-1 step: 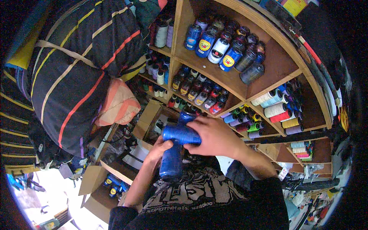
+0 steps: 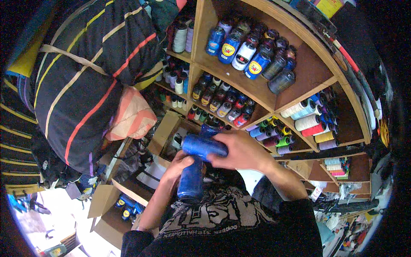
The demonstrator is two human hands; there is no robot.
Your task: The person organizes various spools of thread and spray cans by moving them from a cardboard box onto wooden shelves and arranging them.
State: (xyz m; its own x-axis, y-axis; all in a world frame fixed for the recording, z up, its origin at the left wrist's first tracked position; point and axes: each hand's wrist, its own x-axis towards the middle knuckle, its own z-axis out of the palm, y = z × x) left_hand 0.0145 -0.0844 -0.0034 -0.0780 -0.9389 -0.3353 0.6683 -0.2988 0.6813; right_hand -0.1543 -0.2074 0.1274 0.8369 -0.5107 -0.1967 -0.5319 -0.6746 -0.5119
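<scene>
R hand (image 2: 242,150) closed round a blue thread cone (image 2: 204,146) lying sideways, right atop a 2nd blue cone (image 2: 190,182) standing upright. L hand (image 2: 177,165) wrapped on the upright one, just below R. Wooden shelf (image 2: 257,92) w/ thread spools above both hands; open cardboard box (image 2: 165,128) just beyond them; striped bundle (image 2: 81,81) up-left.

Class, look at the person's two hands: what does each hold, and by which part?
Right hand grips one end of a blue thread cone lying crosswise; left hand holds the upper side of an upright blue cone.
</scene>
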